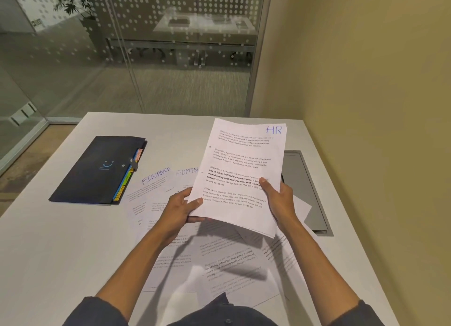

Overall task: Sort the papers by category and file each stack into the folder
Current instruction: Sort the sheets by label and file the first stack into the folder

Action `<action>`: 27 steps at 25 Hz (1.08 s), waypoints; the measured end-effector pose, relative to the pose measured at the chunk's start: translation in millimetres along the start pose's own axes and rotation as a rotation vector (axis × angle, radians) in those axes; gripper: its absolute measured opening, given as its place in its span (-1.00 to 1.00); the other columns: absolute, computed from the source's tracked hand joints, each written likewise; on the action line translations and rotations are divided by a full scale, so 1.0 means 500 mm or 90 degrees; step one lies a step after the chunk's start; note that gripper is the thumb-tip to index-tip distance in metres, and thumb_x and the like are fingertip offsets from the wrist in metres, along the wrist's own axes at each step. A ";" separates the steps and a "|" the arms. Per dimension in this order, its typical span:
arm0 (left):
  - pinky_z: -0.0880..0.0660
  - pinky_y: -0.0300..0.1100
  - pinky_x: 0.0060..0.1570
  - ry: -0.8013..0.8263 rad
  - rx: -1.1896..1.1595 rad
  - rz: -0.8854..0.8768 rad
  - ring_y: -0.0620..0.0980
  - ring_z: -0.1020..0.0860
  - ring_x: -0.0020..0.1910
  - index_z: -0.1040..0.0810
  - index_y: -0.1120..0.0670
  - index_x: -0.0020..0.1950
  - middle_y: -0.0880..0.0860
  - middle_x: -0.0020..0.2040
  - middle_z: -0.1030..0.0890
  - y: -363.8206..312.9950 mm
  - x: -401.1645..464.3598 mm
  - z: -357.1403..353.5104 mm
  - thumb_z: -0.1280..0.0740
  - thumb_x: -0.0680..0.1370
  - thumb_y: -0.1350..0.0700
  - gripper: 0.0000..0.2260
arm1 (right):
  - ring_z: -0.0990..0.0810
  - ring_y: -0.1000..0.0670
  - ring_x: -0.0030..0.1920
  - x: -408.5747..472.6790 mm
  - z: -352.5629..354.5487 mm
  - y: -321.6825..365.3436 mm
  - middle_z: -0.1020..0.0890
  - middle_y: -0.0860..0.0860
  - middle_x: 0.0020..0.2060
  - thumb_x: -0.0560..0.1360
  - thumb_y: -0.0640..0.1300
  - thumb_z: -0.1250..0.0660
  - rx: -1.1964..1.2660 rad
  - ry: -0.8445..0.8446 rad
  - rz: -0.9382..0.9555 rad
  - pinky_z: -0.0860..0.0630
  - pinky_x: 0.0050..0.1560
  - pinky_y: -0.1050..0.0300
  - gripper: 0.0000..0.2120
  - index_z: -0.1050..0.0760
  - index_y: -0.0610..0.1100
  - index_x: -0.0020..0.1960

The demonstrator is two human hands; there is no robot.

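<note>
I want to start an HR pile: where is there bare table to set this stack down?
Bare table lies near the person, below the closed folder and left of the spread papers. A bare strip runs along the far edge. The middle is crowded; a metal hatch sits right.

Both hands hold a stack of papers [240,176] lifted above the white surface [61,240], its top sheet marked "HR" in blue at the upper right corner. The left hand [181,207] grips the stack's lower left corner, thumb on the front; the right hand [278,198] grips its right edge, thumb on the printed text. Beneath them loose printed sheets [219,259] lie spread and overlapping, among them one headed "FINANCE" [156,176] and one headed "ADMIN" [186,171]. To the left lies a closed dark folder [97,169] with coloured tabs along its right edge. A grey recessed panel [305,191] sits in the surface at the right.
</note>
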State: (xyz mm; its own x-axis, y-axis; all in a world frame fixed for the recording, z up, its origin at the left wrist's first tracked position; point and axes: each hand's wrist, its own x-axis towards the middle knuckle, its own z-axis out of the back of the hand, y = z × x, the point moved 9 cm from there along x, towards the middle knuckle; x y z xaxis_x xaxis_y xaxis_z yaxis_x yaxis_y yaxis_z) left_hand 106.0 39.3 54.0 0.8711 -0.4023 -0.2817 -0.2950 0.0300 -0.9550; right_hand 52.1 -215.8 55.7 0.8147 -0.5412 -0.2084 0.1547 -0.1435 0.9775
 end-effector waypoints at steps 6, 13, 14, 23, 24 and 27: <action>-0.61 -0.19 -0.29 0.009 -0.019 0.002 0.03 -0.69 -0.07 -0.51 0.02 0.22 -0.01 0.09 -0.68 -0.001 -0.010 -0.016 -0.23 0.62 0.23 -0.78 | -0.69 0.02 -0.03 -0.005 0.005 -0.007 -0.69 0.04 0.03 0.55 -0.13 -0.39 0.015 0.009 0.001 -0.62 -0.16 0.21 -0.82 -0.57 -0.06 0.16; -0.60 -0.19 -0.35 0.010 -0.011 -0.009 0.16 -0.69 -0.20 -0.50 0.07 0.25 0.12 0.12 -0.66 -0.017 -0.007 -0.020 -0.24 0.62 0.21 -0.78 | -0.69 0.06 -0.08 -0.002 0.007 0.007 -0.69 0.05 -0.01 0.55 -0.14 -0.39 0.026 -0.003 0.015 -0.59 -0.24 0.28 -0.81 -0.58 -0.09 0.15; -0.60 -0.20 -0.36 -0.007 -0.017 -0.011 0.15 -0.69 -0.20 -0.51 0.06 0.23 0.13 0.11 -0.66 -0.019 -0.007 -0.015 -0.25 0.61 0.20 -0.80 | -0.69 0.06 -0.08 -0.002 0.007 0.009 -0.70 0.05 -0.01 0.55 -0.14 -0.40 0.031 -0.005 0.014 -0.59 -0.24 0.27 -0.83 -0.58 -0.08 0.14; -0.63 -0.21 -0.08 -0.131 -0.155 -0.075 0.09 -0.69 -0.10 -0.57 0.11 0.24 0.16 -0.06 -0.71 -0.033 -0.024 0.030 -0.36 0.53 0.31 -0.70 | -0.68 0.02 -0.05 -0.003 0.025 0.003 -0.69 0.01 -0.01 0.55 -0.17 -0.39 0.087 -0.067 -0.011 -0.62 -0.21 0.24 -0.87 -0.58 -0.10 0.10; -0.62 -0.20 -0.07 -0.134 -0.150 -0.073 0.10 -0.69 -0.08 -0.58 0.13 0.24 0.17 -0.06 -0.71 -0.032 -0.023 0.031 -0.37 0.51 0.31 -0.70 | -0.68 0.03 -0.05 -0.004 0.024 0.004 -0.69 0.01 0.00 0.55 -0.18 -0.38 0.084 -0.066 -0.009 -0.62 -0.19 0.23 -0.87 -0.57 -0.10 0.10; -0.62 -0.22 -0.08 -0.146 -0.146 -0.070 0.10 -0.68 -0.03 -0.60 0.13 0.21 0.18 -0.05 -0.70 -0.034 -0.018 0.037 -0.42 0.47 0.32 -0.68 | -0.68 -0.02 -0.02 -0.003 0.022 0.006 -0.69 -0.02 0.02 0.56 -0.19 -0.38 0.088 -0.068 -0.008 -0.62 -0.08 0.13 -0.83 -0.57 -0.14 0.14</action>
State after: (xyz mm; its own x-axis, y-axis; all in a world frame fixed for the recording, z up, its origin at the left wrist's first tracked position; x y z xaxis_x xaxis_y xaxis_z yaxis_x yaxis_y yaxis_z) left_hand 110.4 59.1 71.0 0.9603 -0.1754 -0.2167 -0.2527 -0.2187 -0.9425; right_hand 45.0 -224.6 58.8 0.7483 -0.6222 -0.2301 0.0807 -0.2588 0.9625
